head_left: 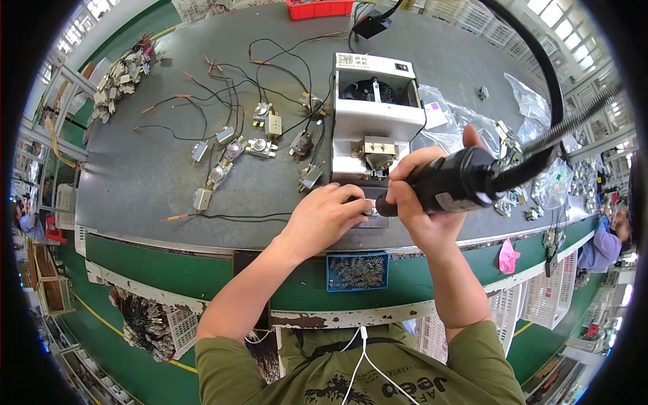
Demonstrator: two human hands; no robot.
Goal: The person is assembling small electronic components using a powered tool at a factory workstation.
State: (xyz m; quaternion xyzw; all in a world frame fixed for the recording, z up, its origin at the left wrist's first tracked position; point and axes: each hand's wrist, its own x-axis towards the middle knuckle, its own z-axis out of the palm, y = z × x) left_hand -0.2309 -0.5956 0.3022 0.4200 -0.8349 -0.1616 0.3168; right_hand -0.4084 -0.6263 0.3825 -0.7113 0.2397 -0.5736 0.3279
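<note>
My right hand [432, 209] is wrapped round a black electric screwdriver [455, 181], tilted with its tip down at the left. The tip meets a small metal part [370, 207] on a low metal block [378, 221] at the table's near edge. My left hand [327, 217] has thumb and fingers closed on that part and hides most of it. From under this hand a black wire [250, 216] with an orange end runs left. Just beyond both hands stands a white screw feeder [378, 121]. Several small metal assemblies [260, 146] with black wires lie to its left.
A blue tray [358, 288] of small metal pieces sits below my hands. Clear plastic bags [459, 121] and loose parts lie right of the feeder. Thick black cable [550, 61] and a coiled metal hose [574, 121] hang at the right. A red bin [320, 9] stands at the back.
</note>
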